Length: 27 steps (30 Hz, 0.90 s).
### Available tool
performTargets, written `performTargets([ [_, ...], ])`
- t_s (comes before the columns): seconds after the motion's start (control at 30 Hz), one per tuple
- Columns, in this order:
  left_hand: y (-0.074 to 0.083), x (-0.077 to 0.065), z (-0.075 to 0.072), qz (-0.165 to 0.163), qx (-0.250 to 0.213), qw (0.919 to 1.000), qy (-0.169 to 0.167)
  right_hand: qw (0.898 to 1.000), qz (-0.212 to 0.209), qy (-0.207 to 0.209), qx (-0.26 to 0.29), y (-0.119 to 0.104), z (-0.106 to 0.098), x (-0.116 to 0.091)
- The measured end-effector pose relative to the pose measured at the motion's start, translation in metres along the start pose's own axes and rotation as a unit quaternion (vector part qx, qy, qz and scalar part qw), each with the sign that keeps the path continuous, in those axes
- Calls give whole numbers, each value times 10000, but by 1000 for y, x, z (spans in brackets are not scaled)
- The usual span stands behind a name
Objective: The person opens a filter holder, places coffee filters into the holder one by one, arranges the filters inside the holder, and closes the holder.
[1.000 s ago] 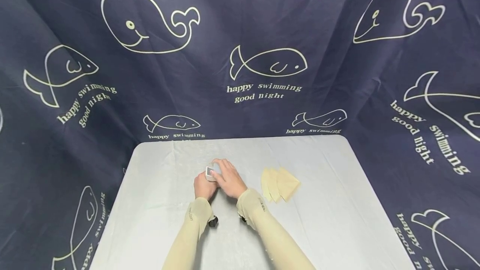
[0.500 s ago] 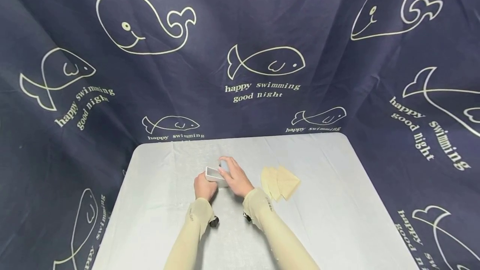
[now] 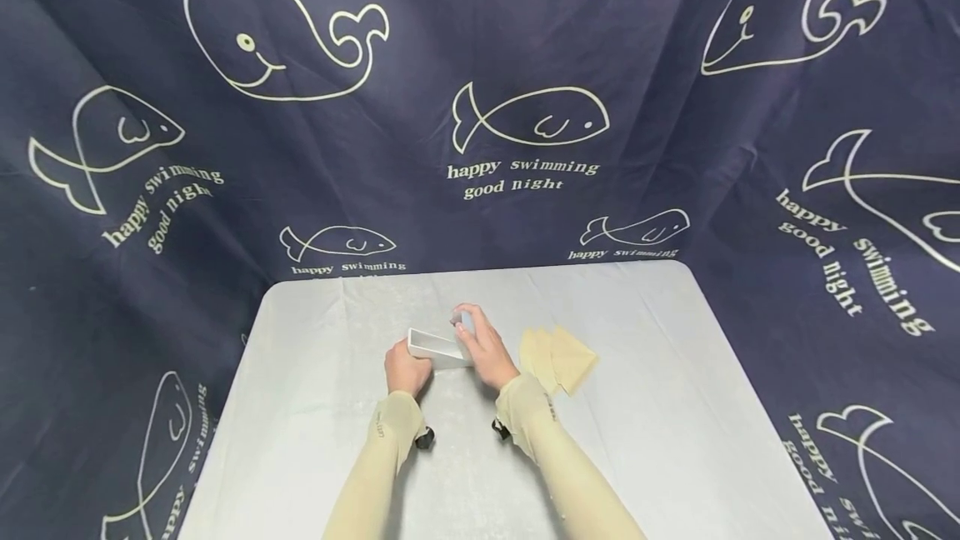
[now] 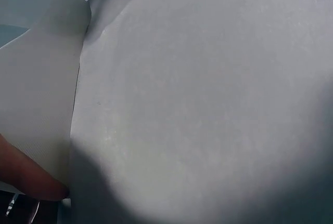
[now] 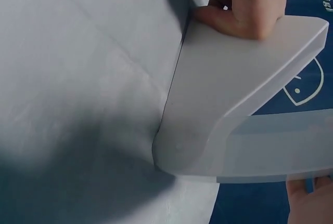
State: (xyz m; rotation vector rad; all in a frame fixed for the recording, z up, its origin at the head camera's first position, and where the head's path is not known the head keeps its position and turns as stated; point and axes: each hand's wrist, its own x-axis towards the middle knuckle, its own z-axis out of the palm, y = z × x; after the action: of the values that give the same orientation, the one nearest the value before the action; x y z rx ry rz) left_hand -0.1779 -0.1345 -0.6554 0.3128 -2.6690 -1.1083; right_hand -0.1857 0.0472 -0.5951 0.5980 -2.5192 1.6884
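1. Holder (image 5: 208,94), white, over the worktop (image 3: 637,440): my left grip (image 3: 407,372) clamps its left end.
2. My right grip (image 3: 486,350) is clamped round the translucent cover (image 5: 276,146) at the holder's right end.
3. Beige fan-shaped sheets (image 3: 561,357) lie right of the holder.

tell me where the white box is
In the head view, the white box sits between the left hand and right hand, left of the beige fan-shaped papers.
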Motion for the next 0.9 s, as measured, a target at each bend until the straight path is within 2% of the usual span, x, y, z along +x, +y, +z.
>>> performTargets([
  [0.23,-2,-1,-1,-148,-100,9998,-121,9992,237,266,164,7,-12,-7],
  [0.6,-2,-2,0,-133,-160,9997,-126,9939,559,665,677,28,-38,-19],
  [0.9,-4,-1,1,-172,-98,9997,-119,9921,562,816,766,38,-46,-22],
])
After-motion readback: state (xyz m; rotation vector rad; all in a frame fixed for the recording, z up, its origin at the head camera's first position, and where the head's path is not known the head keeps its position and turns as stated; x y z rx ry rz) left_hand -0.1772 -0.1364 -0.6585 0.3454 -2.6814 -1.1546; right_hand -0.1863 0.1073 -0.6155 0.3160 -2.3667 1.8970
